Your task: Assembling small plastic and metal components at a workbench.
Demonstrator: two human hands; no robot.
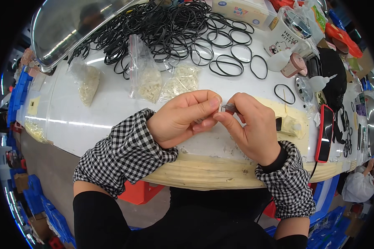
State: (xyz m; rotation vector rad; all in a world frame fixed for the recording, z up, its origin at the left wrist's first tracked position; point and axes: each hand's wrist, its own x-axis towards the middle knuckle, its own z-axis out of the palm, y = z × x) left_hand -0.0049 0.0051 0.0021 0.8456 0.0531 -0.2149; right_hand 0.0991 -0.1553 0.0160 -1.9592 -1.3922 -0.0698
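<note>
At the near edge of the white tabletop (112,112), where a pale wooden strip runs along the rim, both hands meet above the surface. The left hand (183,118) is closed, thumb and forefinger pinched on a small whitish piece (219,107). The right hand (253,126) is closed too, its fingertips gripping a small dark part (229,108) that touches the whitish piece. Both wrists wear black-and-white checked sleeve covers (124,155).

Just right of the right hand lies a yellowish pad with a small pale lump (293,124) on it. Beyond that, near the right edge, a phone in a red case (325,133) lies flat.

Farther in, past the left hand, three clear plastic bags hold small whitish bits: one bag (87,81) toward the left edge, a taller bag (147,79) in the middle, and a flatter bag (180,79) just beside it. A single black rubber ring (284,93) lies apart toward the right.

Along the far edge spreads a big heap of black rubber rings (174,33). At the far left corner rests a shiny clear domed cover (70,25). At the far right stand a white box with coloured lettering (243,10), a white cup with a cartoon cat (284,37), a small pink-capped jar (294,65) and a white squeeze bottle (320,82).
</note>
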